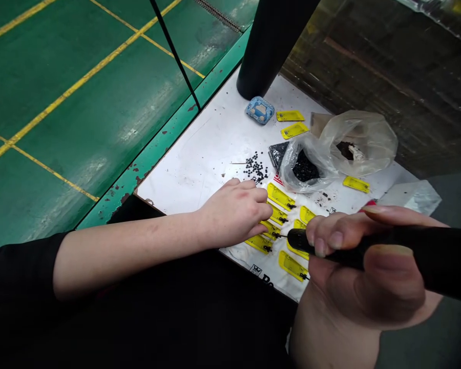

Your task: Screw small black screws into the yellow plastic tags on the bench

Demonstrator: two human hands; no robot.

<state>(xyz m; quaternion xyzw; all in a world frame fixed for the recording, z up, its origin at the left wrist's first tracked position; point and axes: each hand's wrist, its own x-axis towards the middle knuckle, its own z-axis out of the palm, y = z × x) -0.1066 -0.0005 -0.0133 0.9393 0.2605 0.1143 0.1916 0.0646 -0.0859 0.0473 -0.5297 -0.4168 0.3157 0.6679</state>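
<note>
My right hand [361, 271] is wrapped round a black electric screwdriver [392, 246], whose thin bit points left. The bit's tip meets a small black part at the end of a yellow plastic piece [271, 229]. On that piece's other end, the fingers of my left hand [238, 212] are curled and pressed down; the fingertips are partly hidden. Several more yellow pieces [280, 196] with black end parts lie in rows around both hands, on a white printed sheet [246, 259]. Beyond my left hand are scattered small black parts [255, 168].
An open plastic bag of black parts [307, 169] stands beside another clear bag [369, 138]. Behind them are loose yellow pieces [290, 116], a blue case [259, 110] and a black column [272, 46]. The white tabletop [192, 164] borders a green ledge [169, 128].
</note>
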